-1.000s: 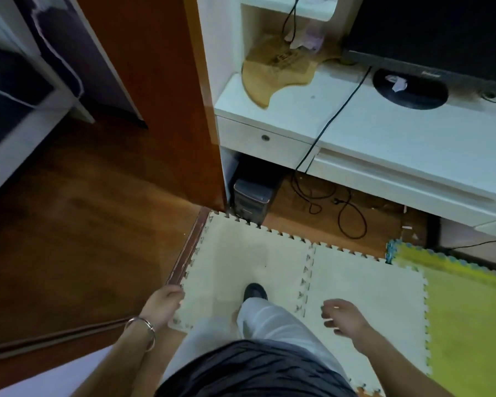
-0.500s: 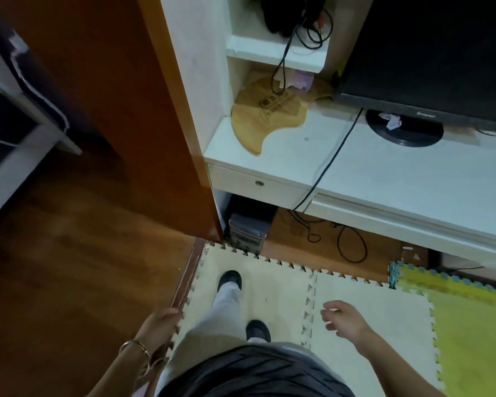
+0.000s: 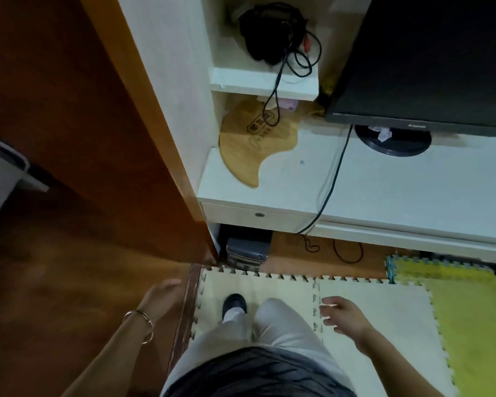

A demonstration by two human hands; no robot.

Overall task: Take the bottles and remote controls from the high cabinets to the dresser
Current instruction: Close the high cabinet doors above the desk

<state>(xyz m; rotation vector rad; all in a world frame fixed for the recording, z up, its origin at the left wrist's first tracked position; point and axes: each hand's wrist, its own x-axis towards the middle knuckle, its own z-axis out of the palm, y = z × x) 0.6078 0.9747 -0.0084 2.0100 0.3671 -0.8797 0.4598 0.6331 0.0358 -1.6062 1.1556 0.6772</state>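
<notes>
A monitor [image 3: 430, 58] stands on the desk [image 3: 398, 190], right of a shelf [image 3: 265, 81].

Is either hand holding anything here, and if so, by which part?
Nothing is held. The left hand and the right hand are both empty, with their fingers loose.

A white tabletop [image 3: 384, 193] carries a wooden board [image 3: 245, 147] at its far left corner, a round black monitor base [image 3: 395, 143] to the right, and a black cable [image 3: 331, 179] running over its near edge. The small shelf [image 3: 264, 83] above the board holds a black bundle of cords [image 3: 269, 32]. On the wood floor [image 3: 55, 282] lie cream mats [image 3: 272, 285], a yellow mat [image 3: 470, 310] to their right, and a dark box [image 3: 246, 253] under the tabletop.
</notes>
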